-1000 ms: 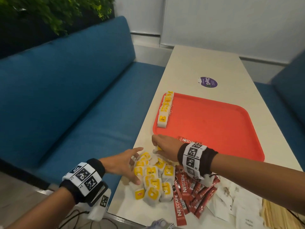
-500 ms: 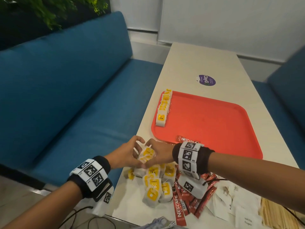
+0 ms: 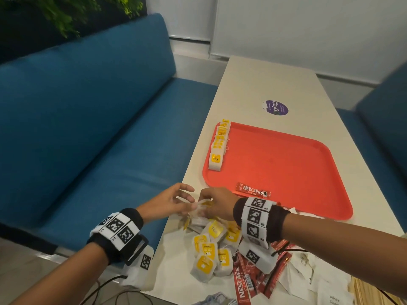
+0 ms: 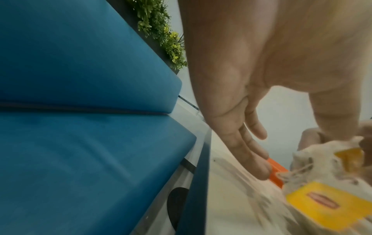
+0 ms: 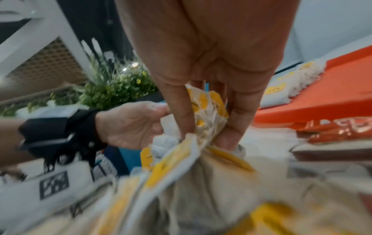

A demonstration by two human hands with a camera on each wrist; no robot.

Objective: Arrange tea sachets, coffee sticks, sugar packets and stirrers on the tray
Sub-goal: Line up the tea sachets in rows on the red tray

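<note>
Nearby, coffee stick [image 3: 252, 190] on tray [image 3: 308, 172] rim.

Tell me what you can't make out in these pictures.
- Sachets in the right hand: right wrist view is motion-blurred; their number is unclear.
- Left hand: in the head view the sachets cover its fingertips, so contact is uncertain.
- Stirrers: cut off by the bottom edge of the head view.
- Sugar packets: print too small to read, partly under the right arm.
- Row of sachets on the tray: overlapping, uncountable.
</note>
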